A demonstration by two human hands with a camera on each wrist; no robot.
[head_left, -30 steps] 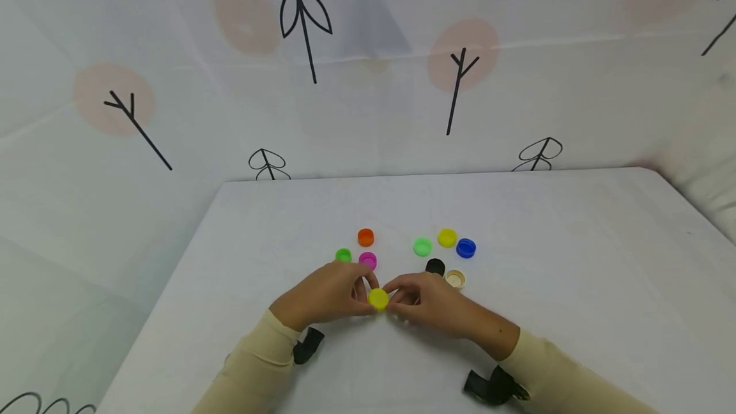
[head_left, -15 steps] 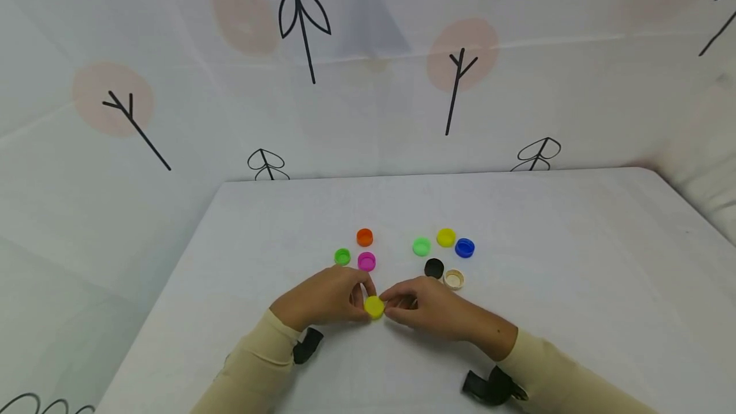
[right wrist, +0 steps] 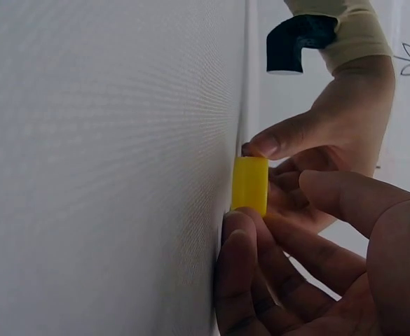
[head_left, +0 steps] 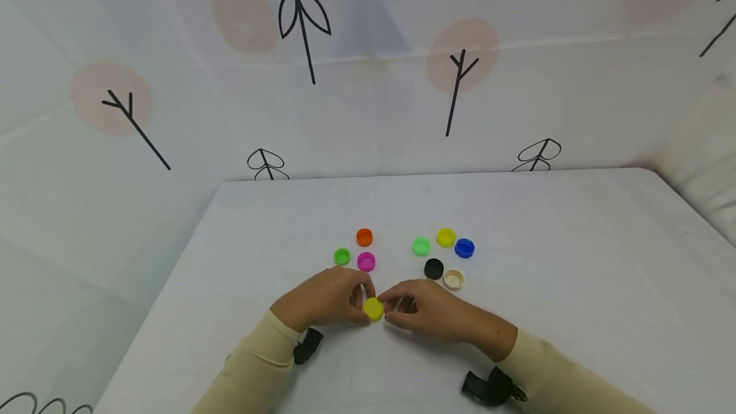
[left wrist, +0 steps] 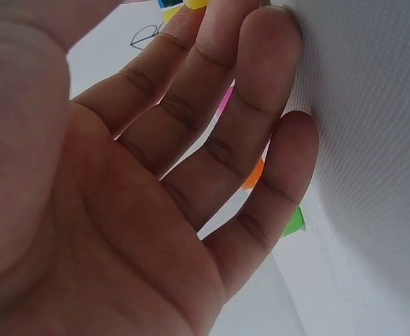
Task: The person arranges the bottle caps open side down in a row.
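Note:
A yellow bottle cap (head_left: 373,309) stands close over the white table in front of me, its smooth top up. My left hand (head_left: 329,297) pinches it from the left, thumb at the near side and index finger at the far side. In the right wrist view the same yellow cap (right wrist: 250,185) shows its side, with the left thumb at one edge. Fingertips of my right hand (head_left: 432,310) touch its right side, while the right thumb is held off it. The left wrist view shows the left hand's (left wrist: 155,189) other fingers loosely bent beside the tabletop.
Beyond the left hand lie an orange cap (head_left: 365,237), a green cap (head_left: 342,257) and a magenta cap (head_left: 366,262). Farther right are a light green cap (head_left: 421,246), a yellow cap (head_left: 446,237), a blue cap (head_left: 464,248), a black cap (head_left: 434,268) and a cream cap (head_left: 453,280).
Both hands and the yellow cap between them have shifted slightly toward me and to the left. More of the magenta and black caps shows. The other caps stay put.

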